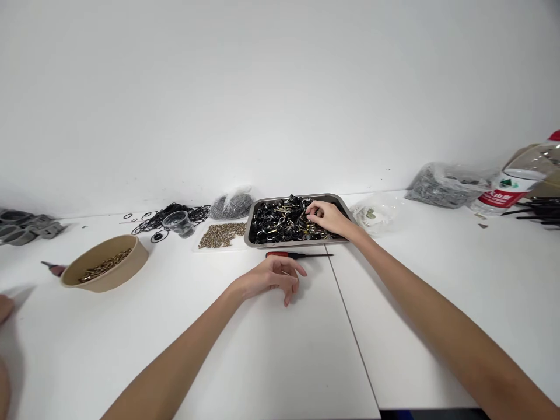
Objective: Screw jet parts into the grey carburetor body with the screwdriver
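Note:
My right hand (326, 217) reaches into a metal tray (289, 244) heaped with small black parts (275, 219) and brass-coloured pieces. Its thumb and fingertips are pinched together over the heap; what lies between them is too small to make out. My left hand (275, 277) hovers over the white table in front of the tray, with fingers loosely bent and apart and nothing in them. Just beyond it lies a screwdriver (284, 254) with a red and black handle, its shaft pointing right.
Left of the tray are small brass pieces (221, 235), a bag of dark parts (231, 203), a plastic cup (178, 223), black rings (158, 236) and a bowl (131, 265) of screws. Rightward are plastic bags (444, 185) and a bottle (503, 197). Another person's hand (5, 307) shows at far left.

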Tool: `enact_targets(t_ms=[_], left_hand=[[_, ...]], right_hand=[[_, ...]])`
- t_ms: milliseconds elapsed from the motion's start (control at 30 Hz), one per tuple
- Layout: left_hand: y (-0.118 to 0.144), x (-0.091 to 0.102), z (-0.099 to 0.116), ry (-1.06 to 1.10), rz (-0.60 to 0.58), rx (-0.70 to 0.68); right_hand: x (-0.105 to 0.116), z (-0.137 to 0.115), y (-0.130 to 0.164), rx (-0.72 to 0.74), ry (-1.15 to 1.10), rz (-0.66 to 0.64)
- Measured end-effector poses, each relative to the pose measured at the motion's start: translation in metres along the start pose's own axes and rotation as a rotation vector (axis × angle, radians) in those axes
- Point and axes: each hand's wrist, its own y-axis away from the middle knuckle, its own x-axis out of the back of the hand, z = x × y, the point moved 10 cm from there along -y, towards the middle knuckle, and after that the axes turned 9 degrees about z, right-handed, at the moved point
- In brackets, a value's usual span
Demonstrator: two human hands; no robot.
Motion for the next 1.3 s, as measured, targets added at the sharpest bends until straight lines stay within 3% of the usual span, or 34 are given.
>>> enact_targets(t_ms=[200,333,400,567,667,1000,1133,1300], left_hand=[[0.000,-0.002,0.001,0.021,-0.017,-0.019],[0.000,-0.002,0.004,0.066,-0.005,-0.033],[0.000,0.003,0.011,0.124,0.071,-0.073],[0.011,0.032,0.038,0.306,0.411,-0.241],[0.014,0.036,0.043,0.290,0.466,-0.254],[0.007,0.031,0.036,0.273,0.418,-0.241],[0.007,0.034,0.030,0.254,0.448,-0.198],[0.002,0.025,0.016,0.208,0.398,-0.137]], right_hand=[[0.012,-0.003,-0.004,-0.011,-0.061,0.061],[0.015,-0.032,-0.004,-0.017,-0.057,0.011],[0.009,-0.057,0.000,-0.002,-0.070,-0.099],[-0.012,-0.127,0.025,0.169,-0.048,-0.351],[-0.020,-0.153,0.038,0.257,-0.015,-0.417],[-0.038,-0.164,0.053,0.273,0.012,-0.555],[-0.006,-0.154,0.038,0.206,0.040,-0.475],[0.071,-0.102,0.002,0.079,0.106,-0.114]])
